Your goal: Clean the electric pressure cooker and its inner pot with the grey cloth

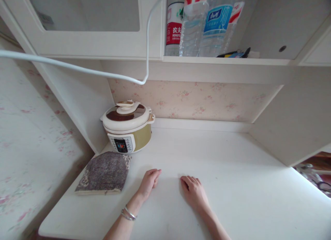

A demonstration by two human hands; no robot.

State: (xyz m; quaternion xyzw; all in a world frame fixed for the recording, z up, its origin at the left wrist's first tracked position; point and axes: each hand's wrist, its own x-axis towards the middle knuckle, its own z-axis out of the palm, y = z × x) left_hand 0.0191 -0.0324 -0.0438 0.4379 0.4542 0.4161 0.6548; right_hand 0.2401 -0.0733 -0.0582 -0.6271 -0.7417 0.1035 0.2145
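My left hand (149, 182) rests on the white countertop (219, 171) with its fingers loosely curled under, holding nothing visible. A silver bracelet circles that wrist. My right hand (194, 192) lies palm down on the counter a short way to the right, fingers together and bent at the tips, with nothing in it. A folded grey patterned cloth (105, 173) lies just left of my left hand. Behind the cloth stands a cream and olive electric pressure cooker (128, 128) with its lid on.
A white cable (147, 40) hangs across from the left and loops up past the cabinet door. Several water bottles (204, 24) stand on the open shelf above. A cabinet side panel (297, 123) closes the counter's right end. Floral wallpaper covers the left wall.
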